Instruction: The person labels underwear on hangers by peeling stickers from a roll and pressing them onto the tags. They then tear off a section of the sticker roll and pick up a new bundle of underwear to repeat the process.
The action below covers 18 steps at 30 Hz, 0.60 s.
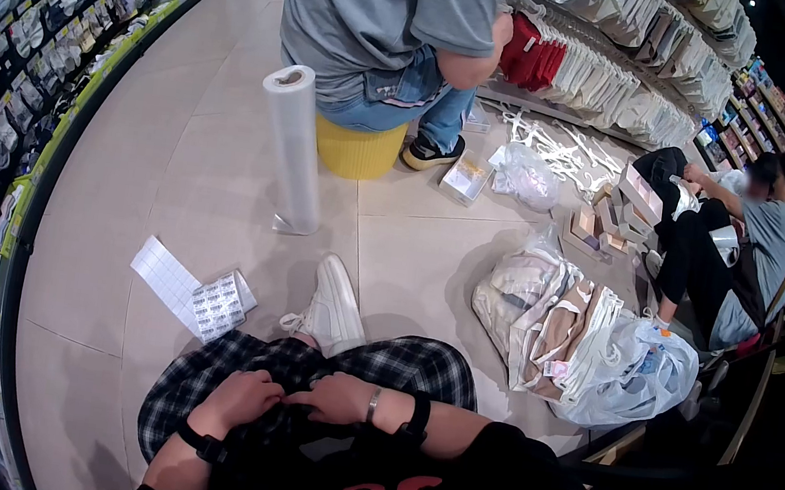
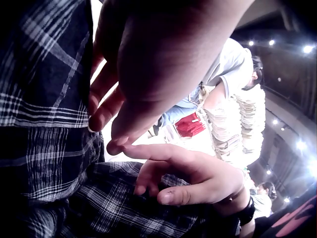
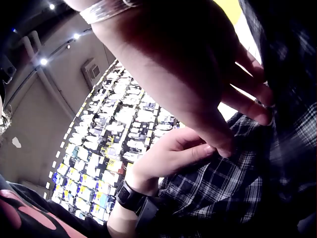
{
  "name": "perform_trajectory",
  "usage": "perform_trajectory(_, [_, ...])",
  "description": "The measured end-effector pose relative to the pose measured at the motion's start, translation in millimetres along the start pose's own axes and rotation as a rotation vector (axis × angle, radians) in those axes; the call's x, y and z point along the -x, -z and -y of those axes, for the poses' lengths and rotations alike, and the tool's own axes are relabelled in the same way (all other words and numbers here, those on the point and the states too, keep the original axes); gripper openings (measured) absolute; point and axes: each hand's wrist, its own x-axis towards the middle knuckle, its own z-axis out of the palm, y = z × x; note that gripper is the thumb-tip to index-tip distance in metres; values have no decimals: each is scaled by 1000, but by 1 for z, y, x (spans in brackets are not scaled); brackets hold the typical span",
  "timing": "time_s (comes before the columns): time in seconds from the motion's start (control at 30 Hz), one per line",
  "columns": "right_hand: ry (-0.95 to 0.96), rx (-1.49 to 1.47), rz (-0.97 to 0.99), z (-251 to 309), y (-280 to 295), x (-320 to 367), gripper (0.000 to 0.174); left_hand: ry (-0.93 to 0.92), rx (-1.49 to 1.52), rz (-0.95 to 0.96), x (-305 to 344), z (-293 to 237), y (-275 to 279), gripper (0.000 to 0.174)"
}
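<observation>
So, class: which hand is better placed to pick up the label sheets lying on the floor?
Left, probably. The label sheets lie on the floor on the person's left side, nearer the left hand. The right hand rests further across the checked trousers and would have to cross the body.

L fingers (image 1: 259,387): tips hidden, head cam | label sheet (image 1: 219,304): txt unreadable

Glossy beige tiled floor (image 1: 215,174). Round yellow ribbed plastic stool (image 1: 357,151) on it. Left of stool: long curved shelving (image 1: 38,55) of small packets. Right of stool: racks of white bags (image 1: 618,82).
</observation>
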Motion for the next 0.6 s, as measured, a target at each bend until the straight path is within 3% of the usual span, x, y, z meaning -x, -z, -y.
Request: perform_trajectory(0.6, [0,10,15,-1,-1,-1,51,14,12,0,0,0,0,13])
